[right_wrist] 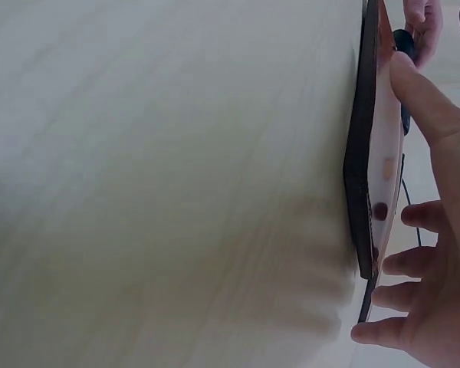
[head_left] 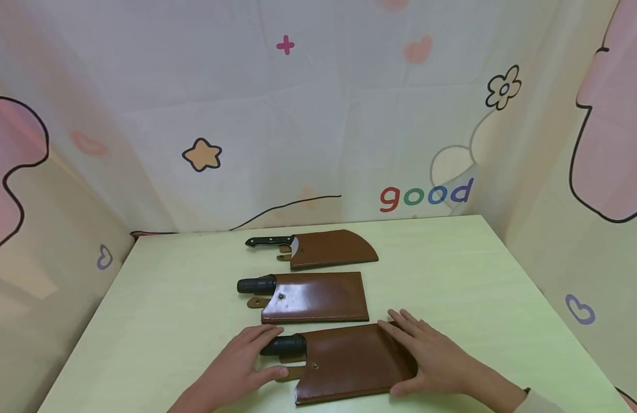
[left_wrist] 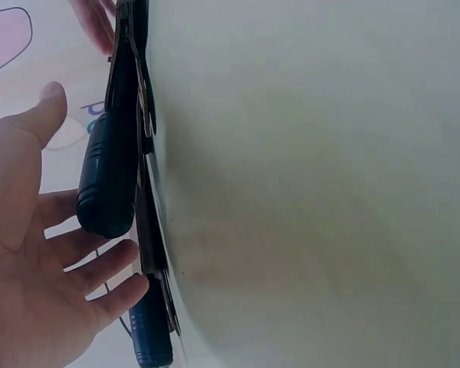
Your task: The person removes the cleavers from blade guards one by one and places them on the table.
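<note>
Closest to me lies a cleaver in a brown leather sheath [head_left: 354,364], its black handle [head_left: 289,345] pointing left. My left hand [head_left: 241,361] is at the handle end, thumb near the strap. In the left wrist view its fingers spread loosely around the black handle [left_wrist: 107,180], not curled tight on it. At the sheath's right end is my right hand [head_left: 437,355], thumb near the lower corner and fingers over the upper one. The right wrist view shows those fingers extended beside the sheath edge [right_wrist: 360,161].
Behind it lies a second sheathed cleaver [head_left: 323,295] with a black handle. Farther back, a sheathed knife [head_left: 333,249] with a riveted handle points the same way. The pale green tabletop [head_left: 158,310] meets a printed cloth backdrop [head_left: 297,126] at the back and sides.
</note>
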Motion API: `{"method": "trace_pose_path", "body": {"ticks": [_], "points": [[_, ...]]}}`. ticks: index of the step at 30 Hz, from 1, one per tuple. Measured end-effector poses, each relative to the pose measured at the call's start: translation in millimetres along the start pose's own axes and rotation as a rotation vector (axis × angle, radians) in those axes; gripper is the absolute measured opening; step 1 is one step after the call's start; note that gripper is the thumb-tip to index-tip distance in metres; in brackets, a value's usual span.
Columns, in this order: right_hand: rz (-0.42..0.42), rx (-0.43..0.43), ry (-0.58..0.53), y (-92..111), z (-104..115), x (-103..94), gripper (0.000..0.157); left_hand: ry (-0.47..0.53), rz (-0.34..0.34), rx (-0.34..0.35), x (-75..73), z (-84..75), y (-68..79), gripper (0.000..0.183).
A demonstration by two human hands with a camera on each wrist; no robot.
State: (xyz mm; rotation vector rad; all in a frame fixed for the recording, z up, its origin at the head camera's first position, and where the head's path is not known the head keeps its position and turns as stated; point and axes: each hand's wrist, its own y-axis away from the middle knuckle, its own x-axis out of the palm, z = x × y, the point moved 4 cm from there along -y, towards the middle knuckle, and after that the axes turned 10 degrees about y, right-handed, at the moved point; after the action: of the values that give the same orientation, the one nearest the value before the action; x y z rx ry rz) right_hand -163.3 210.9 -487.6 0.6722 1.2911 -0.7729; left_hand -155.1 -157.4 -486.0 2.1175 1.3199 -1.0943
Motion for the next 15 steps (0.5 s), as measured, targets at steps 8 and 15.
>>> {"method": "trace_pose_path", "body": {"ticks": [8, 15], "points": [[0.048, -0.031, -0.004, -8, 2, 4.0, 0.131, 0.051, 0.089, -0.046, 3.5, 3.6, -12.9, 0.081], [0.089, -0.053, 0.001, -15, 3, 2.6, 0.136, 0.015, 0.122, -0.026, 3.5, 4.1, -20.3, 0.073]]}}
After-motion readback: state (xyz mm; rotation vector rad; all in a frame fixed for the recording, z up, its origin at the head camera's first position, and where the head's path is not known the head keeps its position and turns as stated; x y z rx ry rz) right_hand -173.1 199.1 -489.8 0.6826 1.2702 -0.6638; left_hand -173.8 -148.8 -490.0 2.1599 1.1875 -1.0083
